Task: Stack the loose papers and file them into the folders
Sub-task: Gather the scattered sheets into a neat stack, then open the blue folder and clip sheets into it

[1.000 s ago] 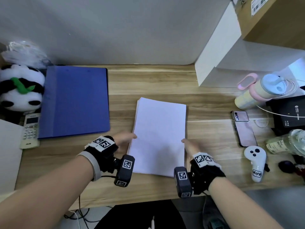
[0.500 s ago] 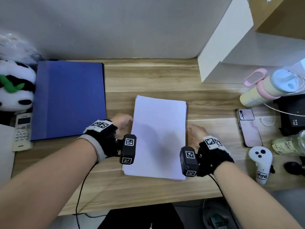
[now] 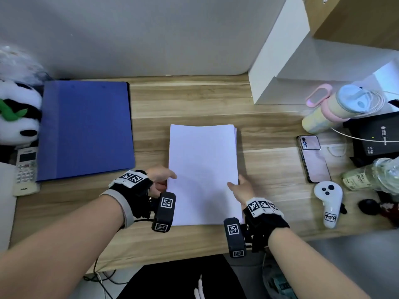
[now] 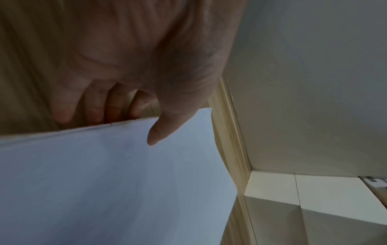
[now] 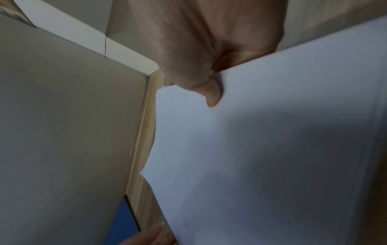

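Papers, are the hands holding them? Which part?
Yes. Both hands hold the papers by the long side edges, near the front: left hand on the left edge, right hand on the right edge, each with its thumb on top.

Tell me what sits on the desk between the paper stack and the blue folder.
Nothing: the head view shows bare wooden desk between the paper stack and the blue folder; the left hand grips the stack's left edge nearer the person.

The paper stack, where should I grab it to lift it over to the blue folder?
Probably by its two long edges near the close end, one hand from each side, as the left hand and right hand grip the paper stack now: thumbs on top, fingers underneath. Thin sheets fan apart otherwise.
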`<state>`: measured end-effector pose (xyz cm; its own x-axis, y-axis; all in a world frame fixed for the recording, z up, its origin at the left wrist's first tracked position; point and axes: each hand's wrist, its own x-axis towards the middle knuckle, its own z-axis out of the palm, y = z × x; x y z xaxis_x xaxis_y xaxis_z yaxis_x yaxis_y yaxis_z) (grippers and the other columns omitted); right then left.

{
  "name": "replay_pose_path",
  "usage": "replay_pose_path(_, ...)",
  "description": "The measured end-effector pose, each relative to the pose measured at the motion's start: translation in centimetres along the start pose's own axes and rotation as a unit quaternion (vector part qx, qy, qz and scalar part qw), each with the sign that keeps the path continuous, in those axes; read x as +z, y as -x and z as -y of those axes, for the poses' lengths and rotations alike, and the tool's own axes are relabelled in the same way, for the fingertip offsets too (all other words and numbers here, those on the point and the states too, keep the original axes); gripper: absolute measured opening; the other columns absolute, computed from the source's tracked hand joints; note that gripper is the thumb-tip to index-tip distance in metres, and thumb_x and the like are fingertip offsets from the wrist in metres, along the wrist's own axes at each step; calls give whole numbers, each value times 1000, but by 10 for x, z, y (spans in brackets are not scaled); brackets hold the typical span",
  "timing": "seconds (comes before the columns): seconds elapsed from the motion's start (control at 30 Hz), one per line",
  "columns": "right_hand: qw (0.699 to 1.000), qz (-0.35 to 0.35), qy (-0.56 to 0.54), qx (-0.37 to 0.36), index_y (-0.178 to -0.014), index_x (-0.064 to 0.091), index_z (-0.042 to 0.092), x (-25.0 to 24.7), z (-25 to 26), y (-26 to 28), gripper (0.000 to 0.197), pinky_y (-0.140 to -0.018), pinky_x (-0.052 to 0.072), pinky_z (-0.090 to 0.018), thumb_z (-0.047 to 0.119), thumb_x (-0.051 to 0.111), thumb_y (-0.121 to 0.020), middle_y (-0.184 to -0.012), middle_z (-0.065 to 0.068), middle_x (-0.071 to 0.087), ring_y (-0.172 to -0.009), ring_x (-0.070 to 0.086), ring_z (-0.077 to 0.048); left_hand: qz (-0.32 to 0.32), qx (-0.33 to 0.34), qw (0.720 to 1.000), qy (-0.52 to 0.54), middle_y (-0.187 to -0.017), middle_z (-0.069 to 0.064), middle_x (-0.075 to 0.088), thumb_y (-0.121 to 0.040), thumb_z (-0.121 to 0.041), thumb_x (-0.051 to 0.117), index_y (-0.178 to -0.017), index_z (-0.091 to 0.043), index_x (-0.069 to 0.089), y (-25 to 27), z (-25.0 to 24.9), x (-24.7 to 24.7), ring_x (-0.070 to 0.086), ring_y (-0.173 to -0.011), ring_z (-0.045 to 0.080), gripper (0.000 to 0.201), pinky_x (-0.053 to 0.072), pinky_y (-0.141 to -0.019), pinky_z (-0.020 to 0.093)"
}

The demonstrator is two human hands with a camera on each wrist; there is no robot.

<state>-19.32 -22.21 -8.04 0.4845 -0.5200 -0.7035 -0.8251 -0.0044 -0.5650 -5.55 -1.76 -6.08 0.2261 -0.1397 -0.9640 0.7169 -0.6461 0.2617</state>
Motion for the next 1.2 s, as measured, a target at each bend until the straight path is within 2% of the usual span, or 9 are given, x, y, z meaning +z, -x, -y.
replay_pose_path(0.07, 999, -37, -3, -22, -126, 53, -2, -15, -3, -1, 36, -81, 37, -22, -2, 49, -90, -127, -18, 60, -102, 58, -21, 11, 3, 1000, 14, -95, 7, 62, -92, -14, 54, -98, -8, 59, 1, 2, 10, 57, -76, 18, 10, 53, -49, 22)
replay_pose_path(0.17, 997, -67, 21, -29, -130, 49, -3, -52, 1, -7, 38, -85, 40, -26, -2, 48, -92, -132, -20, 56, -113, 57, -26, 47, 32, 998, 35, -91, 3, 58, -91, -14, 57, -86, -13, 58, 1, -6, 36, 55, -98, 22, 5, 55, -82, 36)
replay_pose_path(0.3, 990, -94, 103, 13, -138, 42, 2, -113, 6, -19, 44, -97, 40, -33, 6, 45, -94, -138, -17, 51, -125, 49, -34, 105, 79, 991, 29, -120, 0, 59, -96, -16, 49, -119, -15, 59, 19, -27, 92, 50, -109, 16, 25, 44, -63, 28)
replay_pose_path(0.5, 981, -137, 136, 24, -130, 49, -2, -160, 0, -55, 39, -95, 42, -34, 1, 45, -92, -130, -23, 56, -119, 52, -37, 136, 103, 985, 29, -144, -4, 47, -96, -20, 48, -131, -22, 51, 19, -48, 156, 42, -134, 18, 35, 32, -106, 42)
replay_pose_path(0.63, 978, -155, 143, 8, -132, 45, -4, -166, 3, -71, 40, -88, 41, -33, -4, 43, -91, -130, -26, 54, -119, 51, -39, 115, 108, 986, 52, -134, -2, 53, -96, -17, 47, -127, -21, 55, 15, -61, 165, 46, -125, 18, 32, 35, -103, 40)
replay_pose_path(0.8, 979, -154, 132, 6, -128, 47, 0, -164, 1, -80, 40, -83, 43, -32, -1, 47, -89, -125, -21, 58, -113, 56, -37, 80, 117, 988, 63, -117, -3, 55, -98, -15, 44, -125, -20, 55, 18, -72, 164, 53, -97, 12, 30, 44, -69, 27)
replay_pose_path(0.93, 968, -216, 123, -8, -133, 45, 8, -167, 12, -77, 49, -101, 39, -37, 3, 48, -85, -134, -17, 51, -124, 47, -35, 54, 125, 990, 44, -136, -1, 53, -95, -23, 50, -127, -19, 55, 15, -70, 154, 50, -112, 16, 32, 40, -96, 38)
replay_pose_path(1.0, 972, -206, 101, -42, -129, 49, 6, -163, 24, -76, 43, -101, 38, -34, 4, 46, -86, -133, -16, 52, -124, 48, -32, 41, 128, 989, 56, -135, -1, 53, -95, -22, 49, -125, -20, 53, 15, -68, 143, 52, -118, 18, 31, 40, -103, 39)
replay_pose_path(1.2, 977, -115, 147, -101, -108, 70, 15, -99, 74, -49, 36, -99, 44, -32, 10, 39, -91, -127, -1, 62, -118, 55, -27, -32, 167, 980, 103, -121, 2, 53, -99, -15, 38, -131, -13, 53, 23, -57, 82, 53, -102, 16, 35, 41, -88, 29)
